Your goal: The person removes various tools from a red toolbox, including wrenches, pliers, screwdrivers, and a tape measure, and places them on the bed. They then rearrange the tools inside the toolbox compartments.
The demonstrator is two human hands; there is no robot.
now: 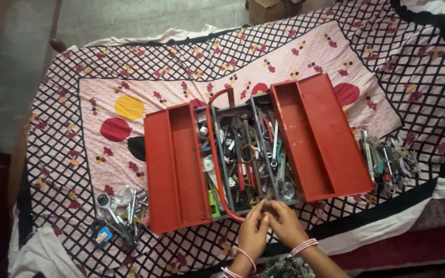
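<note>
Head view, looking down on a bed [68, 170] covered with a patterned sheet.

Far left: loose pile of tools [117, 213] lies on the sheet, just beside the left tray [173, 164] of the open red toolbox [243, 154]. Tray is swung out and bare inside.

Centre: toolbox well is packed with wrenches, pliers and small parts. Curved red handle [213, 154] arcs over the well from the far edge to the near edge.

Left hand [253, 229] is raised at the near edge of the box, bangles at the wrist, fingers curled inward and meeting the other hand. Right hand [284, 221] is just beside it, touching, fingers bent narrow. Together they pinch a small thin object [267, 210], too small to identify; which hand carries it I cannot tell. It sits just over the near rim of the well.

Right: right tray [318, 136] swung out, bare. Second tool pile [387, 162] on the sheet just beyond it.
</note>
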